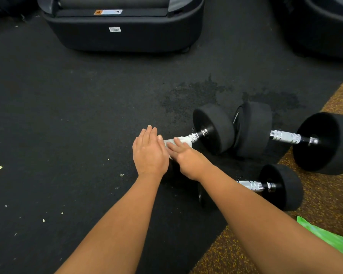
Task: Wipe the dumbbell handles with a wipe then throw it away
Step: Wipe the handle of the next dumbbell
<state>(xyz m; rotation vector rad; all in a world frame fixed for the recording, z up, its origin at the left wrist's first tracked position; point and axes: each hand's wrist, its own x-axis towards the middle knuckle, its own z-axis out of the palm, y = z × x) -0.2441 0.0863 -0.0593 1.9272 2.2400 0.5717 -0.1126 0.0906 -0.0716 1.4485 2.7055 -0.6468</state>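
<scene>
Three black dumbbells with chrome handles lie on the black rubber floor. The wipe (181, 139), white and crumpled, is wrapped over the handle of the nearest-left dumbbell (214, 128). My right hand (187, 158) lies across that handle with its fingers curled over the wipe. My left hand (150, 153) is flat with straight fingers just left of it, covering that dumbbell's near end. A second dumbbell (285, 137) lies to the right with a bare handle. The third dumbbell (281, 187) lies nearer me, partly hidden under my right forearm.
A black machine base (123, 36) stands at the back, another dark one (325, 26) at the back right. Wet patches (194, 95) darken the mat beyond the dumbbells. A brown speckled floor strip (325, 194) runs along the right, with a green packet (329, 236) on it.
</scene>
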